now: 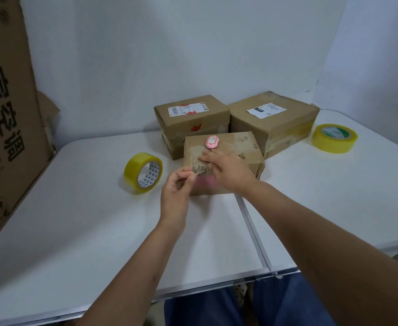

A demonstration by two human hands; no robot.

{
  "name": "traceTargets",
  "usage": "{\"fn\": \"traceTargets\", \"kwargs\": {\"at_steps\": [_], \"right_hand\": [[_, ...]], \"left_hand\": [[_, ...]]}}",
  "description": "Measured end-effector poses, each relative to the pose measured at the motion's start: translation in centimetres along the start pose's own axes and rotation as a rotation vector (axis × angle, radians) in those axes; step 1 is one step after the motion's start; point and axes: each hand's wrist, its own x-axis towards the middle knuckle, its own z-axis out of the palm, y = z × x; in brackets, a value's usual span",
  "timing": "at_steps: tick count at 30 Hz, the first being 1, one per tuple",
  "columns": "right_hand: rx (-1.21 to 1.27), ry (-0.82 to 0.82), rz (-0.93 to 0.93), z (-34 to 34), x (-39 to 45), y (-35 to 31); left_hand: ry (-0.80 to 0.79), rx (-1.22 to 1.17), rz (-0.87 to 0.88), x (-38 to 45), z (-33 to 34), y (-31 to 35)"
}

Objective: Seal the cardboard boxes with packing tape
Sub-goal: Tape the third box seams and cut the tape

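Note:
A small cardboard box lies on the white table in front of me. My right hand presses flat on its top with straight fingers. My left hand pinches a strip of clear tape at the box's near left corner. A small pink cutter rests on the box's top. A yellow tape roll stands on edge to the left of the box. A second yellow tape roll lies flat at the far right.
Two larger cardboard boxes, one with red marks and one with a white label, stand behind the small box against the wall. A big flat cardboard sheet leans at the left. A seam splits the table.

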Motion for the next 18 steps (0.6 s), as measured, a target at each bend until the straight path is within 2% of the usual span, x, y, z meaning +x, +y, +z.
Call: {"fn": "traceTargets", "kwargs": {"at_steps": [7,12,18], "right_hand": [[0.01,0.007,0.008,-0.1,0.0,-0.1],[0.027,0.02,0.022,0.0,-0.1,-0.1],[0.033,0.015,0.025,0.0,-0.1,-0.1]], "left_hand": [[0.004,-0.046,0.062,0.4,0.1,-0.3],[0.046,-0.182,0.007,-0.3,1.0,-0.6],[0.123,-0.125,0.026,-0.7,1.6,-0.6]]}}
